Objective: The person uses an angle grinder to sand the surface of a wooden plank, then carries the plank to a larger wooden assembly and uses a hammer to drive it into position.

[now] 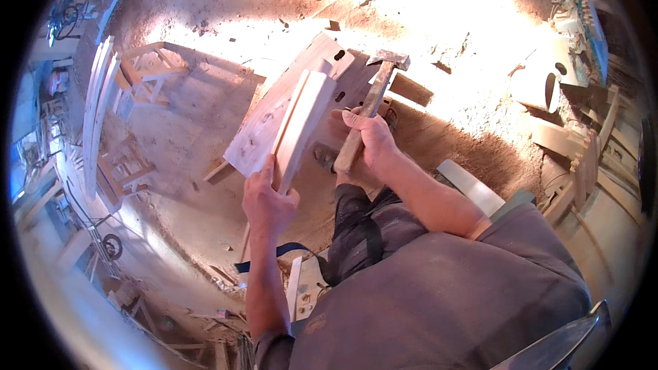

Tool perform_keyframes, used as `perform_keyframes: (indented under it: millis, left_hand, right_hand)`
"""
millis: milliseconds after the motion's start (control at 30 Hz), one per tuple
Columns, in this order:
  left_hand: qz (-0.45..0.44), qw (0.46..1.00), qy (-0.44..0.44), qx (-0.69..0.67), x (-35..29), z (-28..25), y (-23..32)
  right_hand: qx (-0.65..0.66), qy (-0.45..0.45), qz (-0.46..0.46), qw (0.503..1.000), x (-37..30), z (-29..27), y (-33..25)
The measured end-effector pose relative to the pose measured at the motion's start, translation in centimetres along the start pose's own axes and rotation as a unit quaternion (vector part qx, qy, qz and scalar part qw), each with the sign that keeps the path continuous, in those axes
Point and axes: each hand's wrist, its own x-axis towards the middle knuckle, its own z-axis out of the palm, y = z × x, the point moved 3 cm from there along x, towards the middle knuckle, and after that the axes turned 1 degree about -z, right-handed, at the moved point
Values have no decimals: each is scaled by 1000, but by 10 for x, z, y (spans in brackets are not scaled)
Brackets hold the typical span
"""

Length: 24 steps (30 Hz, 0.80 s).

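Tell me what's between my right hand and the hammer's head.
In the head-camera view, a stretch of the hammer's wooden handle lies between your right hand and the hammer's head.

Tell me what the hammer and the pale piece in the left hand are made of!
The hammer head is probably metal: blocky, dull and mottled. Its handle looks like worn wood, brownish and unevenly coloured. The pale piece seems bare wood: cream-coloured, straight-edged, no paint visible.
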Motion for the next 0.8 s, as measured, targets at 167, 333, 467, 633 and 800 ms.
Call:
perform_keyframes:
  millis: [167,333,467,633,800]
  left_hand:
    - [-88,913,54,-395,30,-24,-19]
    - [26,755,184,-629,66,-81,-28]
    - [90,707,222,-665,80,-113,-15]
    - [115,697,177,-686,90,-106,-36]
    - [193,659,158,-709,84,-115,-43]
  right_hand:
    - [-85,-38,24,995,11,-34,-12]
    - [-106,-42,27,993,16,-86,-12]
    - [-94,-1,35,995,8,-117,-20]
    - [-91,52,20,994,-1,-141,-29]
    - [-93,50,12,994,-6,-154,-33]
